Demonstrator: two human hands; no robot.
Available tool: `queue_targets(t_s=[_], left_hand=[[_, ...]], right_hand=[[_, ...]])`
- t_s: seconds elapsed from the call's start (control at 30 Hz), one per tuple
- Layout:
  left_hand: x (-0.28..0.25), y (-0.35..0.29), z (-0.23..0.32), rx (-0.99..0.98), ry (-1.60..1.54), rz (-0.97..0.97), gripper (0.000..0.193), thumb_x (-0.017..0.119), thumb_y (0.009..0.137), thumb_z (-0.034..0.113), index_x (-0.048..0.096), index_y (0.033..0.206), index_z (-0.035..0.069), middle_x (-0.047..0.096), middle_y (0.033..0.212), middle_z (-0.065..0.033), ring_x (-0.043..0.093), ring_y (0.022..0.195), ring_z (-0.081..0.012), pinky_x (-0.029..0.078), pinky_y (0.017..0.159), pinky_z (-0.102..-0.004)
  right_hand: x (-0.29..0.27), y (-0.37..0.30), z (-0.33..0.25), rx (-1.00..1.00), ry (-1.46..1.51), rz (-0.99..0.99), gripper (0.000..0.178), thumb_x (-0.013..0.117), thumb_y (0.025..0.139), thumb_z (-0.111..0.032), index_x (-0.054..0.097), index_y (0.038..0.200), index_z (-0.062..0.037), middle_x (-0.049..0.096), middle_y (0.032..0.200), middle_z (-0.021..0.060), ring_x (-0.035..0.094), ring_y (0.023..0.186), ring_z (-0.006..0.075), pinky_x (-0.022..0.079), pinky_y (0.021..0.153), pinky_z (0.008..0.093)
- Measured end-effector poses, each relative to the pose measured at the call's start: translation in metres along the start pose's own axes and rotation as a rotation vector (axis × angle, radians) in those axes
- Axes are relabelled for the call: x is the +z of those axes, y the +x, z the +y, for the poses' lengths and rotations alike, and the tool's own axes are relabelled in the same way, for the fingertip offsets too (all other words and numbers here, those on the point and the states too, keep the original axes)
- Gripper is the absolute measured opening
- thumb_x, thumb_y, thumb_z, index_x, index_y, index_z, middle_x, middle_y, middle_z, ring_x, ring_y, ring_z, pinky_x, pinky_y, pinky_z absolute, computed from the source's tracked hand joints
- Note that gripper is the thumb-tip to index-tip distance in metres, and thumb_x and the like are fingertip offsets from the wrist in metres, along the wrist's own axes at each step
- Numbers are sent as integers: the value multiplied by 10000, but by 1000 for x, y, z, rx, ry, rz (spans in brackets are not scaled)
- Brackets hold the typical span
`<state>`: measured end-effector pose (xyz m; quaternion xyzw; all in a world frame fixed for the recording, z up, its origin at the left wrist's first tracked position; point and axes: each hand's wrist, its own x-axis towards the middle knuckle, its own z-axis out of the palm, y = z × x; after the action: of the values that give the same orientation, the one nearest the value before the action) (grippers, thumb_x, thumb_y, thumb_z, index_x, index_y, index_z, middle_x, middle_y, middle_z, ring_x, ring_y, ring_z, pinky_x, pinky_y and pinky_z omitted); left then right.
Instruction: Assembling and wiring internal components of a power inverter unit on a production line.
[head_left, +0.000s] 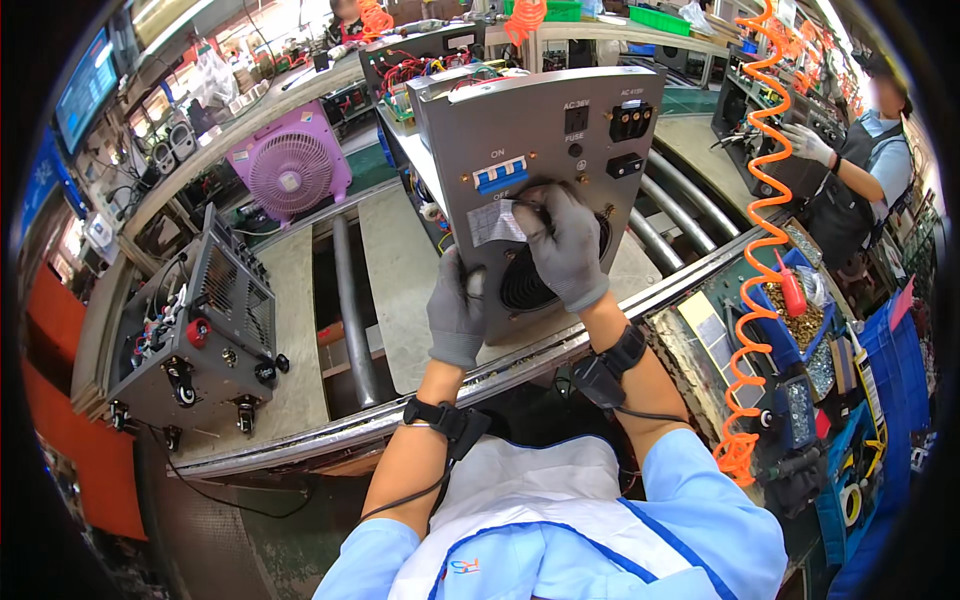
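A grey metal machine housing [460,135] stands upright in front of me, its side open and showing wires. The panel facing me carries a row of blue breaker switches [500,177], black sockets [630,122] and a round black fan grille [530,280]. My left hand [457,312], in a grey glove, grips the lower left edge of this panel. Over the panel's middle, my gloved right hand [565,245] is closed, thumb and fingers together beside a silvery-white label [496,222]. Whatever those fingers hold is hidden.
Metal rollers [350,310] run between boards on the bench. Another machine with casters [205,330] stands left, near a purple fan [290,165]. An orange coiled hose [765,210] hangs right, above a blue bin of screws [800,320]. A co-worker [870,170] handles a black unit.
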<state>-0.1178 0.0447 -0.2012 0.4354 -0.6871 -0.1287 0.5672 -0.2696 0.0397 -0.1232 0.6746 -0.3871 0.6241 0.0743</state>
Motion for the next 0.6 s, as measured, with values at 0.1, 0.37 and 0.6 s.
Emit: queue_targets(t_s=[0.1, 0.37, 0.6], left_hand=[[0, 0, -2, 33, -7, 4, 384, 504, 856, 234, 414, 1177, 43, 585, 939, -204, 588, 842, -355, 473, 687, -377], [-1, 3, 2, 50, -17, -2, 385, 509, 848, 226, 402, 1181, 65, 585, 933, -204, 581, 831, -371, 469, 662, -392], [-3, 1, 2, 10, 5, -23, 313, 488, 872, 167, 414, 1141, 25, 593, 932, -186, 597, 861, -295, 463, 724, -326]], right_hand=[[-1, -2, -5, 3, -84, -34, 201, 615, 746, -219, 551, 832, -48, 578, 778, 131, 543, 735, 324, 426, 638, 390], [-13, -19, -5, 182, -140, 109, 271, 622, 743, -215, 543, 909, -16, 586, 827, 131, 570, 763, 268, 446, 692, 357], [7, -22, -28, 661, 1413, -120, 212, 476, 788, -75, 532, 964, 28, 569, 947, 126, 552, 865, 189, 437, 814, 310]])
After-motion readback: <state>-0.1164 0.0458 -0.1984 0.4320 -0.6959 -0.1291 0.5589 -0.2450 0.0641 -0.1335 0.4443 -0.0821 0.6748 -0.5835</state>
